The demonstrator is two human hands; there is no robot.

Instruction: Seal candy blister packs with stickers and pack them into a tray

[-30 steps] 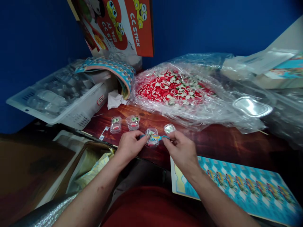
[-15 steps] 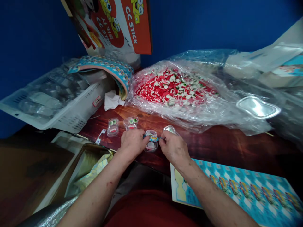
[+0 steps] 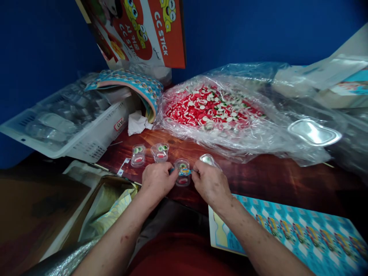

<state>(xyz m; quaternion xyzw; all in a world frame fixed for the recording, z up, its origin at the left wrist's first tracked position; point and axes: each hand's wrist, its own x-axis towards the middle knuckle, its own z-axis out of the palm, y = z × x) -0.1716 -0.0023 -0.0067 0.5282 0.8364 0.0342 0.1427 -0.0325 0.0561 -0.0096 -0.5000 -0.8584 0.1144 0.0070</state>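
My left hand point(image 3: 156, 179) and my right hand point(image 3: 209, 179) each pinch one end of a small blue printed sticker point(image 3: 184, 172), stretched between them. Directly under it lies a clear peanut-shaped blister tray point(image 3: 183, 161) with green-and-white gummy eyes at its top and red gummy lips at its bottom. Whether the sticker touches the tray I cannot tell. Two similar filled trays, a left one point(image 3: 138, 156) and a middle one point(image 3: 160, 152), lie beyond my left hand. Partly behind my right hand is another shiny tray point(image 3: 207, 158), its contents hard to make out.
A large clear bag point(image 3: 184, 132) with red lips and green-white eyes lies behind. A white basket point(image 3: 83, 143) of empty trays stands left. A silvery tray point(image 3: 314, 132) rests at right. A blue sticker sheet point(image 3: 287, 226) lies under my right forearm, an open carton point(image 3: 94, 203) below left.
The sticker and both hands have shifted slightly left and down over the tray. Its gummy eyes and lips now show more clearly, with less glare. The other trays lie as before.
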